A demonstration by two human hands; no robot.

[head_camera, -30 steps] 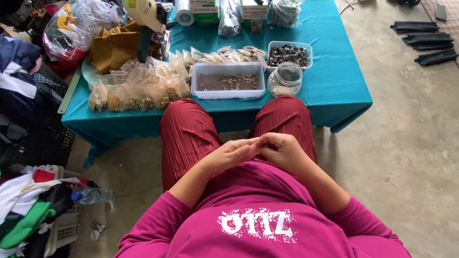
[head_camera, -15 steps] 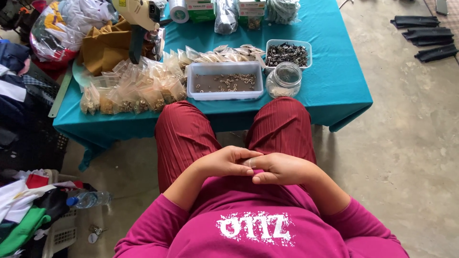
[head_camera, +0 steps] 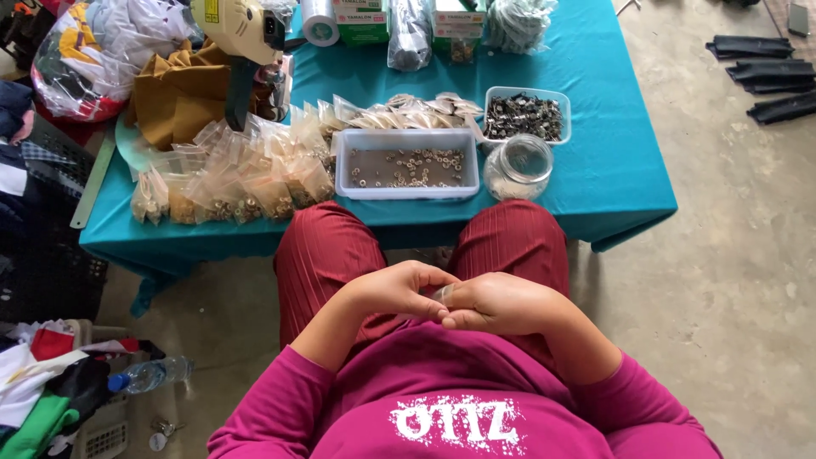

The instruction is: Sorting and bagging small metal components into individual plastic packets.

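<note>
Hands: left (head_camera: 393, 291) and right (head_camera: 497, 303) pinch a small clear bag (head_camera: 442, 293).

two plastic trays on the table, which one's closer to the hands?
The larger white tray of pale washers, directly ahead of the knees. The smaller tray of dark parts sits farther back, to the right.

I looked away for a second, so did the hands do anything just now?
Barely. The left hand and right hand have stayed together over the lap, fingers shifting slightly around a small clear bag between them. The tray, jar and filled bags on the table have not moved.
</note>
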